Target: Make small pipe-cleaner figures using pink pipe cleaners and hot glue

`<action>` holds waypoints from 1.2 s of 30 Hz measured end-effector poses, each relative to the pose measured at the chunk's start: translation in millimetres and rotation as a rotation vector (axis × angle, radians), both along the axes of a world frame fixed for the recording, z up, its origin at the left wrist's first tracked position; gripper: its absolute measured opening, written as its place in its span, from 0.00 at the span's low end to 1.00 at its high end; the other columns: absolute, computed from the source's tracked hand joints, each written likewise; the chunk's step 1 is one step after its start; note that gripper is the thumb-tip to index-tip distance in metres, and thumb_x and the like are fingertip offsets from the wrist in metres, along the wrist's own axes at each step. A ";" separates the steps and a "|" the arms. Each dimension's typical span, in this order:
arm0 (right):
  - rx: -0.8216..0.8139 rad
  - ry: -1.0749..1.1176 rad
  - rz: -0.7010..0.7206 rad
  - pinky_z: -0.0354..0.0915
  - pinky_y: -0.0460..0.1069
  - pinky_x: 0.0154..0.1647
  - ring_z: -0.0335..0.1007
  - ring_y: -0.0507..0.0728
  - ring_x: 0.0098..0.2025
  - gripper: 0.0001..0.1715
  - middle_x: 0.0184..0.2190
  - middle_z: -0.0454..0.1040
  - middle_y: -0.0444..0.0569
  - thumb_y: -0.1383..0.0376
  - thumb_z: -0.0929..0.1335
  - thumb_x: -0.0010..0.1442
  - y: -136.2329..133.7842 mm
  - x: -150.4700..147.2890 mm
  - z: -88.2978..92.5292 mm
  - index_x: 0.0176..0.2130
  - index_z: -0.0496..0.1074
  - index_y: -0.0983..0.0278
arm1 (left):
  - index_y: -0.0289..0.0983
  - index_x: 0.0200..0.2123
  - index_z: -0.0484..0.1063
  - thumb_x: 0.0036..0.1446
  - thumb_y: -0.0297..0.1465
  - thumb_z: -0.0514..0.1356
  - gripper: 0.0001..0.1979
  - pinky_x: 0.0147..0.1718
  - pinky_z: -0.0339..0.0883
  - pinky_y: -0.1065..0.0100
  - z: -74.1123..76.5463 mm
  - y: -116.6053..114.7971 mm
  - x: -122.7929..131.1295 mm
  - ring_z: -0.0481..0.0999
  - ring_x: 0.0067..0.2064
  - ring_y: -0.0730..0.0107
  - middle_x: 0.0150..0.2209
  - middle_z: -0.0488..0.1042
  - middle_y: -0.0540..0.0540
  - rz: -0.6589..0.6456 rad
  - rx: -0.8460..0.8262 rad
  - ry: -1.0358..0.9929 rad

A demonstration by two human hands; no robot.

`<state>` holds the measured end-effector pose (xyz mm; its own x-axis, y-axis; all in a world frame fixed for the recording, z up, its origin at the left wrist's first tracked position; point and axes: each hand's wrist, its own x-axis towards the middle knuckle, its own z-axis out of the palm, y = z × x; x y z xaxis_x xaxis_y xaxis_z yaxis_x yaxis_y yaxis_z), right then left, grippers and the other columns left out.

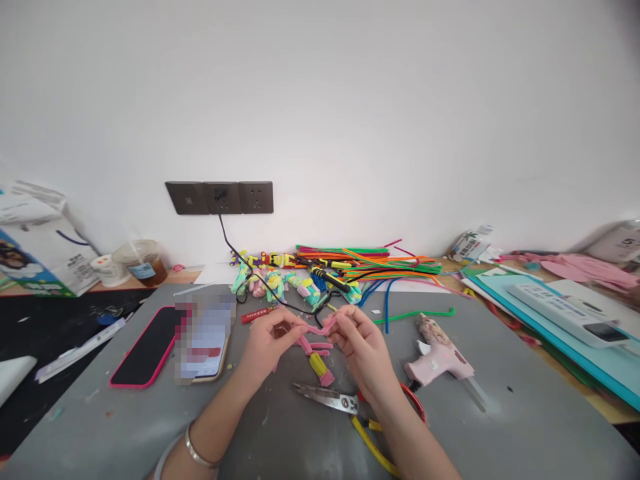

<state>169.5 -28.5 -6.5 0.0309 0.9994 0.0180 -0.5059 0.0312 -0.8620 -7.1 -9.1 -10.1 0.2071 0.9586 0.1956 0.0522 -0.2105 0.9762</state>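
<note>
Between my two hands stretches a pink pipe cleaner (320, 330), bent near its middle. My left hand (280, 339) pinches one end between thumb and fingertips. At the other end, my right hand (356, 337) closes thumb and fingers on it. Just below lies a small pink and yellow pipe-cleaner piece (318, 365) with pink strands around it. Scissors (327, 398) rest on the grey mat under my right wrist, their red handles partly hidden by the forearm. A yellow pipe cleaner (373, 445) lies near my right forearm.
A pink glue gun (440, 357) lies right, two phones (147, 347) left. Behind my hands are colourful pipe-cleaner figures (275, 285), bundled pipe cleaners (370, 261) and a black-handled tool (334, 280) with its cord. Drink cups (143, 263) stand back left, folders (555, 333) far right.
</note>
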 end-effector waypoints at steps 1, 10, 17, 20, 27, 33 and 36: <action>0.009 -0.041 0.012 0.65 0.43 0.29 0.69 0.50 0.27 0.19 0.26 0.77 0.43 0.53 0.78 0.51 0.2 1.0 0.0 0.31 0.73 0.62 | 0.35 0.28 0.78 0.54 0.35 0.65 0.08 0.29 0.66 0.70 0.7 -0.8 0.5 0.75 0.29 0.69 0.28 0.77 0.46 -0.005 0.010 0.029; 0.035 -0.354 0.236 0.58 0.46 0.27 0.61 0.50 0.23 0.21 0.21 0.71 0.41 0.50 0.78 0.49 1.6 6.4 3.6 0.29 0.76 0.64 | 0.36 0.27 0.77 0.51 0.32 0.66 0.06 0.24 0.56 0.73 5.6 -6.9 6.4 0.66 0.24 0.74 0.24 0.75 0.50 -0.069 0.030 0.137; 0.019 -0.332 0.385 0.56 0.45 0.26 0.60 0.49 0.24 0.20 0.21 0.69 0.41 0.52 0.76 0.54 0.3 11.2 4.5 0.30 0.73 0.65 | 0.36 0.32 0.74 0.50 0.33 0.69 0.09 0.26 0.58 0.73 1.9 -6.5 4.6 0.69 0.26 0.73 0.27 0.75 0.51 -0.076 0.000 0.061; 0.010 -0.323 0.437 0.56 0.45 0.26 0.61 0.49 0.24 0.19 0.22 0.70 0.41 0.52 0.76 0.55 -0.7 14.2 6.4 0.30 0.74 0.65 | 0.36 0.35 0.78 0.52 0.32 0.68 0.08 0.27 0.59 0.73 5.0 -7.7 4.1 0.71 0.27 0.72 0.29 0.79 0.49 -0.115 0.029 0.080; -0.120 -0.209 0.501 0.60 0.43 0.25 0.61 0.47 0.21 0.19 0.21 0.71 0.40 0.54 0.78 0.51 -5.0 14.2 8.3 0.30 0.73 0.65 | 0.38 0.35 0.80 0.53 0.33 0.69 0.06 0.29 0.62 0.72 6.6 -8.8 0.7 0.73 0.28 0.71 0.29 0.81 0.48 -0.125 0.159 0.142; -0.164 -0.134 0.605 0.61 0.42 0.25 0.71 0.48 0.24 0.19 0.25 0.75 0.42 0.55 0.78 0.52 -9.3 17.6 7.7 0.32 0.72 0.64 | 0.39 0.28 0.79 0.56 0.42 0.67 0.12 0.32 0.65 0.70 6.4 -7.8 -1.9 0.75 0.29 0.68 0.27 0.79 0.47 -0.174 0.278 0.207; -0.170 -0.153 0.649 0.61 0.41 0.24 0.74 0.49 0.25 0.18 0.27 0.77 0.43 0.56 0.78 0.52 -10.7 21.1 11.5 0.33 0.71 0.64 | 0.38 0.28 0.79 0.58 0.42 0.66 0.14 0.33 0.65 0.69 5.3 -6.7 -3.7 0.75 0.30 0.68 0.27 0.79 0.46 -0.199 0.312 0.244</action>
<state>190.6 -39.1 5.0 -0.5649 0.8043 -0.1842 -0.2491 -0.3791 -0.8912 -10.8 -15.9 -4.8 0.4579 0.7979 0.3921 0.2020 -0.5229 0.8281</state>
